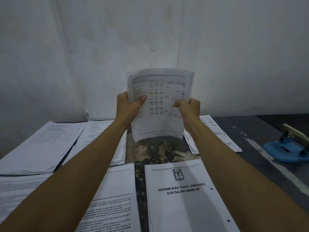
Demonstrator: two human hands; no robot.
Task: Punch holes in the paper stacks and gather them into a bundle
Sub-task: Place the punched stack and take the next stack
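A thin stack of white printed sheets bearing tables point(158, 104) is held upright in the air above the dark, mottled desk point(247, 131), in front of a pale wall point(83, 47). Its left edge is gripped by the left hand point(129, 104), thumb on the front face and fingers point(122, 97) curled behind. Its right edge is gripped by the right hand point(189, 108), whose fingers are curled round the paper.

Several more white paper stacks lie flat on the desk: a title page headed "14" with two punched holes along its right edge point(187, 196) nearest the camera, a text page point(115, 198) just left of it, two stacks at far left point(41, 146), and one at far right point(215, 133). A blue hole punch with a cream lever point(287, 148) sits at the desk's right side, well apart from the hands.
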